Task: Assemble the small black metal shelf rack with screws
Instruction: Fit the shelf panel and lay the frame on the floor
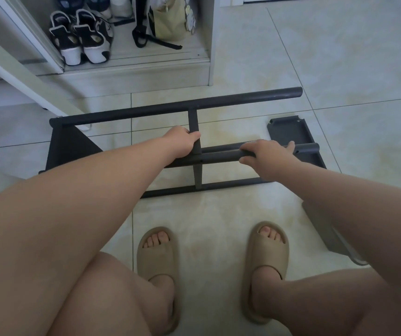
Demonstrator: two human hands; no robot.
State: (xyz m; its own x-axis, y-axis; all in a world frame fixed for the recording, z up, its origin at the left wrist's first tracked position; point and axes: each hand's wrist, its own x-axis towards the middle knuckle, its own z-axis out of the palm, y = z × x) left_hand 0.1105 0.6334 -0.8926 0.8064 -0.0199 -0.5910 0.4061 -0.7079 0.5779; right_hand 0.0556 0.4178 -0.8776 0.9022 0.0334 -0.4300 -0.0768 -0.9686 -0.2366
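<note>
Head view: the black rack frame [175, 107] lies on the floor [219, 214] mid-frame, tubes running left to right, left hand [182, 141] clenched round its cross bar [193, 117], right hand [267, 156] grasping the middle tube [221, 156] just right of it, nearer the loose panel [289, 129] at centre right.

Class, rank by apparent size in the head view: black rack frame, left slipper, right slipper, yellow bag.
1. black rack frame
2. left slipper and right slipper: alike, unranked, and nearer the camera
3. yellow bag: smallest, though cropped
</note>
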